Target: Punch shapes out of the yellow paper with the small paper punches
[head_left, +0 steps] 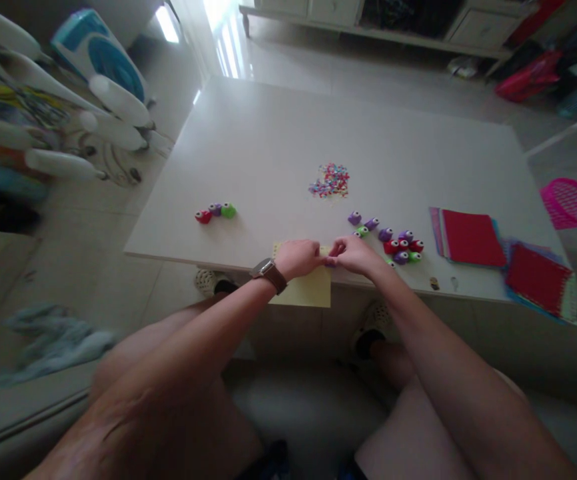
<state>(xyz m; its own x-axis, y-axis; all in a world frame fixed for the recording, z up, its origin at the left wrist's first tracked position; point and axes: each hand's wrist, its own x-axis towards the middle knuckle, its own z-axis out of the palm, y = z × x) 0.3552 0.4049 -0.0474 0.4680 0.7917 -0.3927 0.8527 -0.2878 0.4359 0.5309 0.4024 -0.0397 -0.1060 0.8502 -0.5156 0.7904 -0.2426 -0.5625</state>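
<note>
Setting: a home living room. Low white table [278,147] on glossy pale floor tiles [118,267]; white cabinet [368,17] along the far wall; blue-and-white fan [101,57] at left. Clutter noted: pink basket [573,202], bags [533,75] piled at right, cloth [53,340] dropped on the floor.
</note>
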